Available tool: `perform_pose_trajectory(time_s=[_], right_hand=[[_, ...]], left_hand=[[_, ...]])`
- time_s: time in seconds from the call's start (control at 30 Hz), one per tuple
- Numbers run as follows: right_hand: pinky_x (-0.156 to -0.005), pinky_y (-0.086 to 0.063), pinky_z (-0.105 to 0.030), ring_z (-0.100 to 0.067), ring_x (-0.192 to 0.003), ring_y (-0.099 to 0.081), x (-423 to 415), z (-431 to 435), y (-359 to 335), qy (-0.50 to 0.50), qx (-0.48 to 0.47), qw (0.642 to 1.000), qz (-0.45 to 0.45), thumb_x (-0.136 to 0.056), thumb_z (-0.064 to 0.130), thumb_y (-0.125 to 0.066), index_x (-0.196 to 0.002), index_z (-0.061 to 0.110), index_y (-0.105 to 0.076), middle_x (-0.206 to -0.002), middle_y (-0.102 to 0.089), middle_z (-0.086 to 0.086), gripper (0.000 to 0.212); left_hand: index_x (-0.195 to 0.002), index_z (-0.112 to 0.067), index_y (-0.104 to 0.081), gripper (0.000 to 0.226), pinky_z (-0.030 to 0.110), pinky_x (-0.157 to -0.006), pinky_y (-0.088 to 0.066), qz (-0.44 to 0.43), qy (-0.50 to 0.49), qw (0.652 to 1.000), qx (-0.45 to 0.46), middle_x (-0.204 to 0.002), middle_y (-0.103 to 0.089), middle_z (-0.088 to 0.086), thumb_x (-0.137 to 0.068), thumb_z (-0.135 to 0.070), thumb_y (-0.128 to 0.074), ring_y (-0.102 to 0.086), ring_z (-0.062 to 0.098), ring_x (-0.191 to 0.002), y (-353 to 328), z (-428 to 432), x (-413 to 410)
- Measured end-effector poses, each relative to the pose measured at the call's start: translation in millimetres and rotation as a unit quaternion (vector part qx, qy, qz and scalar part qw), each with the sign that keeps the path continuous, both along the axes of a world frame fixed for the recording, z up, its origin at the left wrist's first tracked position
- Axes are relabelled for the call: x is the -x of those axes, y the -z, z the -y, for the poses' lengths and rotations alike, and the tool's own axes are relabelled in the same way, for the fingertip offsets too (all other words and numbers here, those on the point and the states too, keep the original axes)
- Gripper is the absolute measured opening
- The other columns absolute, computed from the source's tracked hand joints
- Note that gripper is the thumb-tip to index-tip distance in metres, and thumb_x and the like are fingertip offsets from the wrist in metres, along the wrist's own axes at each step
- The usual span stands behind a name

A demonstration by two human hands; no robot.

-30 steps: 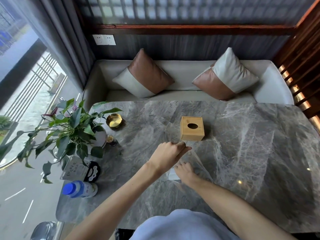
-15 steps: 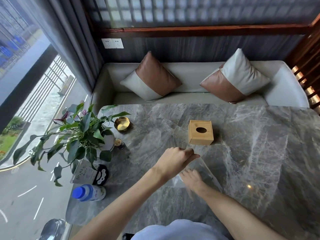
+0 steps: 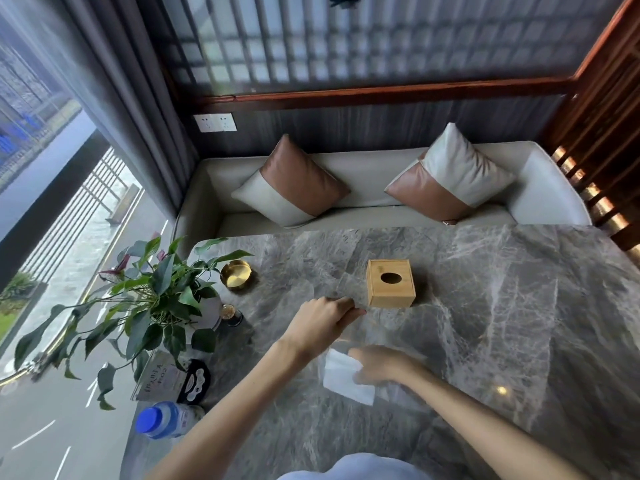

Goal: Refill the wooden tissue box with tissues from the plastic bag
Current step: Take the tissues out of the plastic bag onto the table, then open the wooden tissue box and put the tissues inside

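Note:
A square wooden tissue box (image 3: 390,284) with an oval hole in its top stands on the grey marble table (image 3: 502,323). A clear plastic bag (image 3: 398,344) lies flat in front of it and is hard to make out. My left hand (image 3: 323,322) pinches the bag's far edge just left of the box. My right hand (image 3: 381,363) reaches into the bag near me, fingers on a white stack of tissues (image 3: 346,379). The right hand is blurred.
At the table's left edge stand a potted plant (image 3: 152,306), a gold ashtray (image 3: 236,274), a small dark jar (image 3: 230,315), a packet (image 3: 162,379) and a blue-capped water bottle (image 3: 162,420). A sofa with two cushions runs behind the table.
My right hand has slid back toward me, drawing the white tissues further out into view. My left hand stays pinched on the bag's edge. The camera has tilted up.

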State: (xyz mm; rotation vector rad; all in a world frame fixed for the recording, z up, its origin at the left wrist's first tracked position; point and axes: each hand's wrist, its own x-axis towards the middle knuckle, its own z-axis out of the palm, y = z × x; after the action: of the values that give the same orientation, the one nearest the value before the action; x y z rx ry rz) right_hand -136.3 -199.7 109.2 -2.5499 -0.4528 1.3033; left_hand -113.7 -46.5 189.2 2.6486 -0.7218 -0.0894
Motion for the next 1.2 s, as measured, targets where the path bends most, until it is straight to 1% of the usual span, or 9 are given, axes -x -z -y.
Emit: perform_pose_trajectory(time_s=[0.1, 0.2, 0.27, 0.43, 0.53, 0.67, 0.87, 1.03, 1.2], right_hand=[[-0.056, -0.035, -0.023, -0.006, -0.069, -0.049, 10.1, 23.8, -50.9, 0.123, -0.131, 0.983, -0.042, -0.082, 0.030, -0.050, -0.083, 0.039, -0.046, -0.082, -0.052, 0.010, 0.011], [-0.071, -0.043, -0.024, -0.009, -0.087, -0.061, 29.4, 52.7, -84.6, 0.260, -0.286, 0.918, -0.088, -0.075, 0.033, -0.055, -0.108, 0.019, -0.060, -0.097, -0.063, 0.001, 0.036], [-0.079, -0.049, -0.024, -0.011, -0.099, -0.066, 43.7, 68.5, -93.7, 0.357, -0.393, 0.836, -0.142, -0.073, 0.033, -0.063, -0.117, 0.021, -0.064, -0.108, -0.071, -0.001, 0.045], [-0.079, -0.055, -0.045, -0.030, -0.094, -0.069, 64.4, 88.3, -79.9, 0.511, -0.615, 0.554, -0.233, -0.070, 0.006, -0.063, -0.121, 0.009, -0.067, -0.111, -0.069, -0.020, 0.050], [-0.081, -0.052, -0.055, -0.039, -0.089, -0.067, 68.3, 101.5, -68.1, 0.537, -0.663, 0.459, -0.248, -0.062, 0.012, -0.078, -0.116, -0.002, -0.068, -0.106, -0.068, -0.028, 0.057], [-0.079, -0.056, -0.050, -0.035, -0.089, -0.070, 58.6, 130.1, -60.0, 0.570, -0.646, 0.461, -0.211, -0.062, 0.016, -0.088, -0.112, 0.001, -0.072, -0.105, -0.071, -0.022, 0.055], [-0.071, -0.058, -0.033, -0.020, -0.095, -0.072, 25.9, 187.2, -55.3, 0.616, -0.548, 0.560, -0.077, -0.079, 0.016, -0.067, -0.124, 0.017, -0.063, -0.112, -0.074, -0.008, 0.045], [-0.084, -0.051, -0.038, -0.024, -0.103, -0.066, 15.2, 223.7, -21.1, 0.629, -0.422, 0.653, -0.016, -0.091, 0.014, -0.061, -0.119, 0.020, -0.062, -0.112, -0.072, -0.004, 0.028], [-0.072, -0.051, -0.031, -0.020, -0.096, -0.066, 9.0, 238.0, 16.4, 0.637, -0.381, 0.669, -0.046, -0.093, 0.013, -0.060, -0.116, 0.018, -0.061, -0.106, -0.071, -0.003, 0.023]], left_hand=[[-0.095, -0.013, -0.063, 0.045, 0.041, -0.063, -0.050, 0.003, 0.003, 1.000, -0.015, -0.087, -0.071, 0.006, -0.099, -0.050, -0.039, -0.066, 0.032, -0.082, -3.3, -6.2, -5.8], [-0.086, -0.012, -0.062, 0.045, 0.040, -0.063, -0.051, 0.000, -0.010, 1.000, -0.014, -0.082, -0.071, 0.006, -0.096, -0.052, -0.043, -0.066, 0.032, -0.079, -4.2, -12.8, -11.1], [-0.087, -0.012, -0.064, 0.042, 0.040, -0.064, -0.051, -0.013, -0.013, 1.000, -0.002, -0.079, -0.072, 0.005, -0.095, -0.051, -0.048, -0.066, 0.031, -0.077, -2.7, -17.2, -14.6], [-0.088, -0.016, -0.066, 0.035, 0.036, -0.066, -0.051, -0.053, 0.039, 0.998, 0.012, -0.078, -0.072, 0.001, -0.087, -0.051, -0.060, -0.065, 0.020, -0.072, 7.3, -27.4, -22.5], [-0.089, -0.022, -0.066, 0.036, 0.031, -0.065, -0.052, -0.057, 0.067, 0.996, -0.004, -0.082, -0.070, -0.006, -0.083, -0.057, -0.058, -0.065, 0.013, -0.072, 10.5, -31.5, -27.6], [-0.094, -0.022, -0.067, 0.045, 0.025, -0.060, -0.054, 0.047, 0.048, 0.998, 0.002, -0.086, -0.071, -0.009, -0.093, -0.057, -0.039, -0.068, 0.010, -0.070, 2.1, -38.5, -39.4], [-0.093, -0.020, -0.066, 0.033, 0.024, -0.050, -0.048, 0.213, 0.032, 0.976, -0.011, -0.082, -0.066, -0.008, -0.097, -0.042, -0.042, -0.061, 0.011, -0.065, -31.9, -40.1, -32.9], [-0.095, -0.022, -0.068, 0.023, 0.028, -0.058, -0.053, 0.208, 0.077, 0.974, -0.048, -0.085, -0.067, -0.008, -0.097, -0.038, -0.051, -0.064, 0.012, -0.071, -20.4, -30.5, 9.9], [-0.097, -0.024, -0.066, 0.020, 0.027, -0.063, -0.045, 0.144, 0.073, 0.981, -0.108, -0.084, -0.064, -0.009, -0.098, -0.035, -0.049, -0.061, 0.014, -0.073, 25.8, -15.5, 42.3]])
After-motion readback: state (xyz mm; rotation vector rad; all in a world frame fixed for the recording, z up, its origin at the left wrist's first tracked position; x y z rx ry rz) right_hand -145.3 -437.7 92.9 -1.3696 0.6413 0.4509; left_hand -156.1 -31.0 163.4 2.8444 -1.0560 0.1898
